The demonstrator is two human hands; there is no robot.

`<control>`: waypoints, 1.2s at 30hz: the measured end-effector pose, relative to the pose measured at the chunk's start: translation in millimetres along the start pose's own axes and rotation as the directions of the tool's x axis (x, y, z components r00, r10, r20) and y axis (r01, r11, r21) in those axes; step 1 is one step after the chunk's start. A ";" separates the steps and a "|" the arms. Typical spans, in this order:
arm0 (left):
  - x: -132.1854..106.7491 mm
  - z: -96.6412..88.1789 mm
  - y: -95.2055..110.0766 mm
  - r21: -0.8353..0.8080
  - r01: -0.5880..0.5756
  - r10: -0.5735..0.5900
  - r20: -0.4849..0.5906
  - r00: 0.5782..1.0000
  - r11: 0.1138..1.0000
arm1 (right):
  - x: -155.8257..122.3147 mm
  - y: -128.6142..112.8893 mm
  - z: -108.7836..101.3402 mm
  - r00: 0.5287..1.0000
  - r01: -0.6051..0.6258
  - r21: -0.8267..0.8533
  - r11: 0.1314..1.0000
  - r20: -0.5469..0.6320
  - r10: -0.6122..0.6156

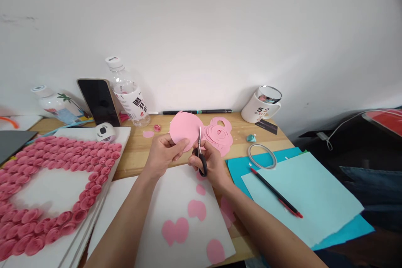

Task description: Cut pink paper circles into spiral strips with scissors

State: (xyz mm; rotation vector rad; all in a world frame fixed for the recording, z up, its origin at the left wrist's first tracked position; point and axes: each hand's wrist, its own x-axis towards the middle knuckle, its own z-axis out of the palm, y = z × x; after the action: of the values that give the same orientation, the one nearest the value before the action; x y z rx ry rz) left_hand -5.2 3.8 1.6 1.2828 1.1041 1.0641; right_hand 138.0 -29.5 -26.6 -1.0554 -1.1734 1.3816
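1. Head view, with the white sheet (169, 201) on the near middle of the wooden table (138, 155) as the landmark for every place below.
2. Left hand (163, 150): above the far edge of the white sheet, fingers curled, thumb and fingertips pinching the lower left rim of the pink paper disc (184, 130).
3. Pink paper disc: up in the air just beyond the far edge of the white sheet, flat face toward the camera, right rim against the scissors' blades.
4. Right hand (212, 163): above the far right corner of the white sheet, closed through the black loops of the scissors (201, 155), blades pointing up and away and nearly together.
5. On the white sheet, toward its near right part: scattered pink scraps (197, 209).
6. Beyond the white sheet: a pile of pink spirals (220, 134) flat on the wood behind the right hand, and a black pen (197, 112) farther back along the wall.
7. Right of the white sheet: light blue paper (307, 192) with a red-and-black pencil (276, 192) across it, a tape ring (262, 155) at its far edge, and a white mug (262, 109) beyond that.
8. Left of the white sheet: a board of pink paper roses (47, 184).
9. Beyond its far left corner: a water bottle (127, 92) and a dark phone (99, 101), propped side by side.
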 end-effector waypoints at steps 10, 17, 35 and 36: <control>-0.7 4.5 1.7 -0.125 0.051 -0.050 0.008 0.999 0.991 | 0.5 10.6 0.7 0.999 0.007 0.016 1.000 0.048 -0.007; -1.8 6.1 2.9 -0.080 0.107 -0.105 0.023 0.994 0.991 | 1.4 1.0 0.3 0.995 0.096 0.027 0.995 0.019 -0.097; -1.7 2.6 1.7 -0.071 0.094 -0.092 0.030 0.995 0.993 | 0.6 0.9 0.4 0.998 0.055 0.003 0.999 0.015 -0.055; -1.7 2.5 2.2 -0.066 0.094 -0.092 0.029 0.995 0.993 | 0.5 1.4 0.3 0.999 0.050 0.006 0.999 0.017 -0.050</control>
State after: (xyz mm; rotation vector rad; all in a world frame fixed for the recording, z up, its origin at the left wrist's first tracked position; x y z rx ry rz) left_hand -3.0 1.8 3.8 1.1776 1.0894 1.0039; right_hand 137.4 -29.1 -27.9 -1.0057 -1.1995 1.3566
